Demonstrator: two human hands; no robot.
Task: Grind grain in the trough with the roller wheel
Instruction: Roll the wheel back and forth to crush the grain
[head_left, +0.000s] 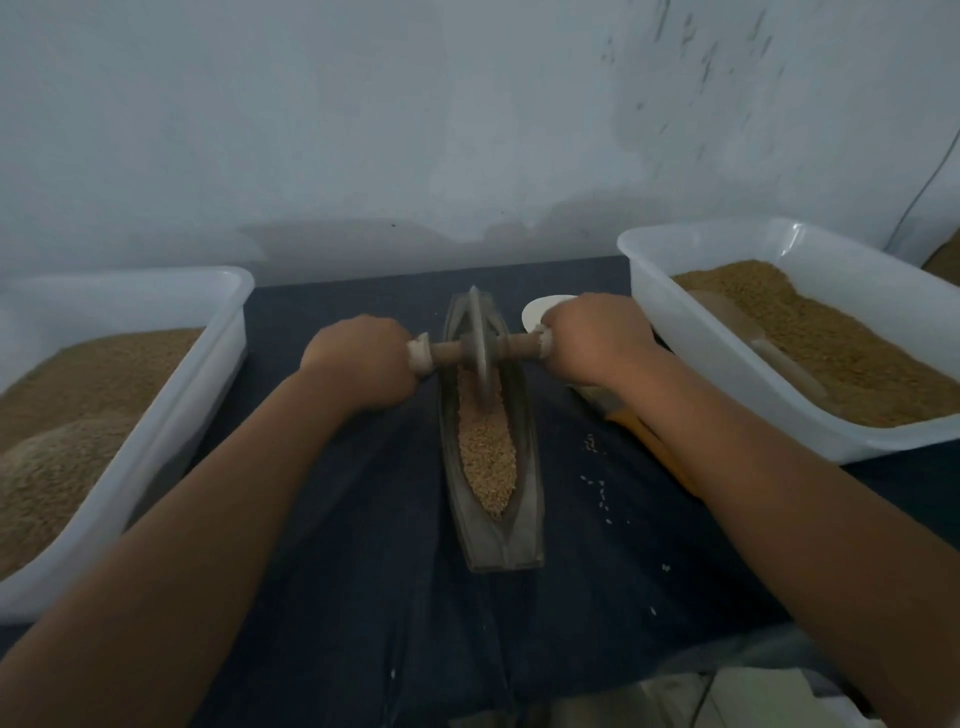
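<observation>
Counter is covered with a dark blue creased cloth. You've got two white, translucent rectangular plastic tubs on it: left tub and right tub, both heaped with tan, granular grain. A brownish scoop lies half-buried in the right one. Between the tubs sits the trough: dark, narrow, boat-shaped, with smooth sloped walls and pointed ends, running away from you. The grain fills its V-groove, pale and coarse. The roller wheel is a thin grey disc standing upright on edge in the trough's far half, rim down in the grain, on a round wooden axle crossing the trough. Your left hand is wrapped tight around the axle's left end and your right hand around its right end, knuckles up. A white rounded bowl edge shows just behind the right hand. A few stray kernels lie on the cloth right of the trough.
</observation>
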